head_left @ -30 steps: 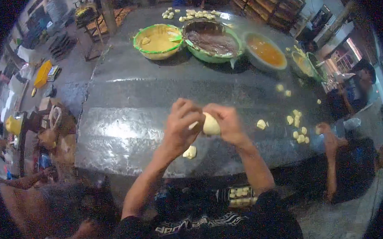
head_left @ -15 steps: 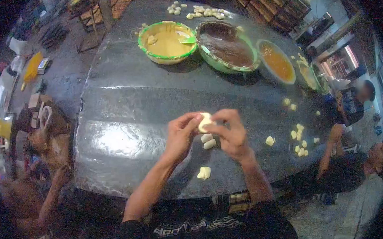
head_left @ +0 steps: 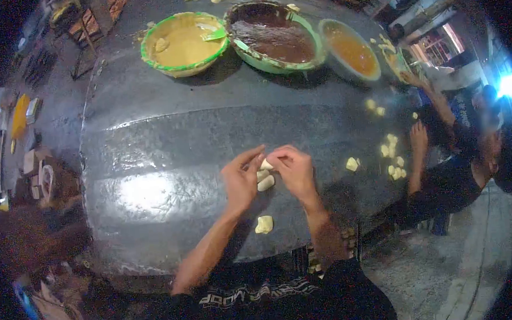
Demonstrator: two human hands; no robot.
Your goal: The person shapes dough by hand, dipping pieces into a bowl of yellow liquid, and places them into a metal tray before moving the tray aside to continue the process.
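My left hand [head_left: 241, 183] and right hand [head_left: 293, 171] pinched one dough piece [head_left: 266, 164] together — two more pieces [head_left: 264, 180] lay beneath, on the table [head_left: 163, 147].

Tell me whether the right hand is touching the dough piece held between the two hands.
Touching. The head view shows the right hand's fingertips pinched on the small dough piece, with the left hand closing on it from the other side.

Tabletop [head_left: 168, 141] – glossy, smooth metal.

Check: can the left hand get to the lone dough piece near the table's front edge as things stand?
Probably yes: the dough piece lies bare on the table just below the left hand, nothing between.
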